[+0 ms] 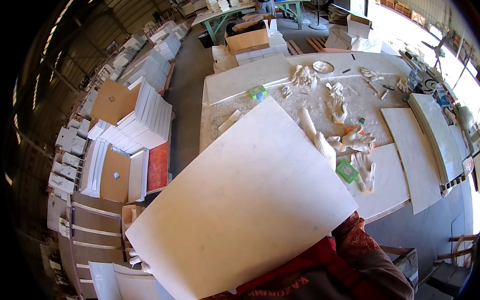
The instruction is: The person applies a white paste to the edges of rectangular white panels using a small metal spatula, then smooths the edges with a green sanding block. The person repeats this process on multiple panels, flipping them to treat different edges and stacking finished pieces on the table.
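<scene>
Left stack (143, 113): white pieces and cardboard, apart from the slab
Left hand (140, 262): gloved, fingers gripping the near-left edge
White slab (242, 203): right of those fingers, long axis near left to far right — covering part of the surface (362, 104)
Right hand: hidden, cannot tell its fingers; patterned sleeve (354, 233) by the right corner
Beyond right edge: green box (347, 171), loose glove (364, 172) — possible obstacles

A large white rectangular slab (244, 197), faintly marked, is held askew before the torso (289, 280).
</scene>
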Demonstrator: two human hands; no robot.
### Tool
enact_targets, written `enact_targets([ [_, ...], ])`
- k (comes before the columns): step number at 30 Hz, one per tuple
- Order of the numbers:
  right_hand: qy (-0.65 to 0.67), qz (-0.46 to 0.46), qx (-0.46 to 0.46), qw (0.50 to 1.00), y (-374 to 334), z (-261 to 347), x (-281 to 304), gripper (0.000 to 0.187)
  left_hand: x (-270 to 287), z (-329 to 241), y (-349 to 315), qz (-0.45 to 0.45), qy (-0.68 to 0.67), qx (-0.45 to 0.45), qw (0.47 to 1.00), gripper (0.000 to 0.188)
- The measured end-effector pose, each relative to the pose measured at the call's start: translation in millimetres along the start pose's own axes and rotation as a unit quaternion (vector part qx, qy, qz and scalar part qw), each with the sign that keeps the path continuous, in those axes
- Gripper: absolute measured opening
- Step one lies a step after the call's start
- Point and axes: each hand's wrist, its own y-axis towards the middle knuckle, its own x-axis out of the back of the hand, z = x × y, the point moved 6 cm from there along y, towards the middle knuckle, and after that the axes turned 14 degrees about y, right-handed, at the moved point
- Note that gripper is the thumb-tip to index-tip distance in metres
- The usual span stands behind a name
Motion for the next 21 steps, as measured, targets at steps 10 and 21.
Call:
enact_targets([
  [10,0.008,0.114,0.067,0.991,16,8,-72,0.061,-13,-22,-37,0.057,-0.105,-0.068,0.991,0.048],
  [21,-0.461,0.094,0.328,0.819,-34,3,95,0.065,-60,-37,-46,0.205,-0.233,-0.183,0.933,0.054],
])
